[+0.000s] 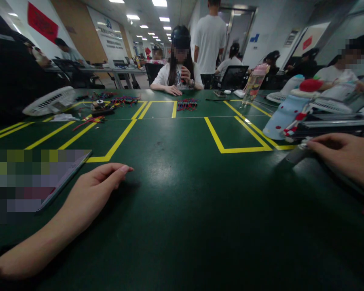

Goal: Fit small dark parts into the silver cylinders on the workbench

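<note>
My left hand (104, 182) hovers over the green tabletop (182, 194) at left of centre, thumb pressed against the fingers. Whatever may be in that pinch is too small or too hidden to name. At the right edge, my right hand (346, 155) pinches the pale top end of a small grey cylinder (296, 155). The cylinder is tilted and slightly blurred, its lower end close to the table. A light-blue bottle (277, 119) with a red top stands just beyond it.
A flat booklet-like item (65, 178), partly pixelated, lies left. Wire bundles (186, 105), a white fan (50, 101) and a clear bottle (254, 87) stand farther back. Yellow tape (245, 150) marks the table. A person (177, 72) sits opposite.
</note>
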`<state>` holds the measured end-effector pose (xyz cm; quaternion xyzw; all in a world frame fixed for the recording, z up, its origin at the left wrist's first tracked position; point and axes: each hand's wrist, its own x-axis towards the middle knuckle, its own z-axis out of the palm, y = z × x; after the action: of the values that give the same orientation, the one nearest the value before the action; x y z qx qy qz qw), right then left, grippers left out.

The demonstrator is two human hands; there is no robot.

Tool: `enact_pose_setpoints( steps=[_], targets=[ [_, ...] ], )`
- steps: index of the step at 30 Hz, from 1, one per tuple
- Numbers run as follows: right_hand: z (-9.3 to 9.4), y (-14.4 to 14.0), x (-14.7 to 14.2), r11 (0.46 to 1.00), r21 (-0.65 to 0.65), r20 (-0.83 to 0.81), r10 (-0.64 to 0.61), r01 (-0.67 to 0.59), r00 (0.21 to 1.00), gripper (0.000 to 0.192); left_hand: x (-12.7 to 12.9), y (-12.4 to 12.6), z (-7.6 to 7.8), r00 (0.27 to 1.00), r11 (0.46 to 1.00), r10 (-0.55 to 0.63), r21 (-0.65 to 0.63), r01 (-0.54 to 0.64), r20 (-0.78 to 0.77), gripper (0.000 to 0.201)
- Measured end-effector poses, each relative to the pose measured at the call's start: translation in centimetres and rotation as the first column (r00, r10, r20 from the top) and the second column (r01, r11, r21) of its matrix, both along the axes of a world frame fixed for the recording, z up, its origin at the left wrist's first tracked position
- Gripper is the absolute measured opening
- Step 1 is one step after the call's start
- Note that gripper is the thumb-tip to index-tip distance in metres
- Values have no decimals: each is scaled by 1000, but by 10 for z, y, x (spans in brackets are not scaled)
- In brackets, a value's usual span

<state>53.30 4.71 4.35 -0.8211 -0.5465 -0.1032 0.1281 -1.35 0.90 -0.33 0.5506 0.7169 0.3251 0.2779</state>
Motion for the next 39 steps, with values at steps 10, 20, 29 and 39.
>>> enact_pose_setpoints(
  steps=[10, 20, 29, 39],
  targets=[
    [-10, 7, 8, 999, 41, -47, -7, 9, 999, 43, -1, 2, -2, 1000, 1000, -3, 16, 3, 4, 44],
    [-5, 3, -2, 999, 23, -84, -23, 25, 996, 42, 2, -2, 2, 999, 999, -43, 3, 43, -16, 42],
    [-1, 0, -12, 998, 14, -186, -57, 60, 981, 38, 5, -2, 6, 999, 1000, -28, -13, 28, -40, 41],
    [-16, 5, -3, 998, 57, -170, 31, -21, 985, 54, 4, -2, 5, 1000, 1000, -23, 17, 24, -14, 38]
  ],
)
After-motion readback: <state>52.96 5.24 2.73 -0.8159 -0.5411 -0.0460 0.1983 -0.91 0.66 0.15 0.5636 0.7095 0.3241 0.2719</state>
